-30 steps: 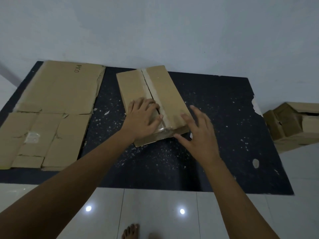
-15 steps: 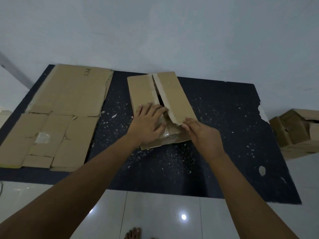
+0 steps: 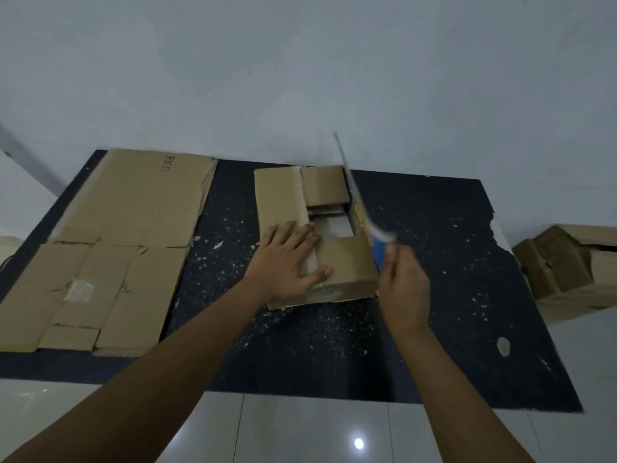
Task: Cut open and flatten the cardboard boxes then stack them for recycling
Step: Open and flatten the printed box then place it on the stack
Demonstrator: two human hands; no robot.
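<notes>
A brown cardboard box [image 3: 347, 265] lies on the dark mat [image 3: 434, 295] in the middle. Its right top flap [image 3: 359, 208] stands raised almost upright, showing a blue and yellow printed side, blurred by motion. My right hand [image 3: 402, 289] pinches the near end of that flap. My left hand [image 3: 287, 259] lies flat, fingers spread, on the box's left flap, pressing it down. Through the opened top I see two short inner flaps and a pale inside. A flattened cardboard sheet [image 3: 110, 248] lies at the left of the mat.
Another cardboard box [image 3: 574, 272], dented and not flattened, sits on the white tile floor beyond the mat's right edge. A pale wall runs right behind the mat. White scraps speckle the mat. Glossy tiles lie in front of it.
My right hand took the box's right top flap at the centre seam and swung it up and to the right. The box's inside now shows. My left hand stayed pressed on the left flap.
</notes>
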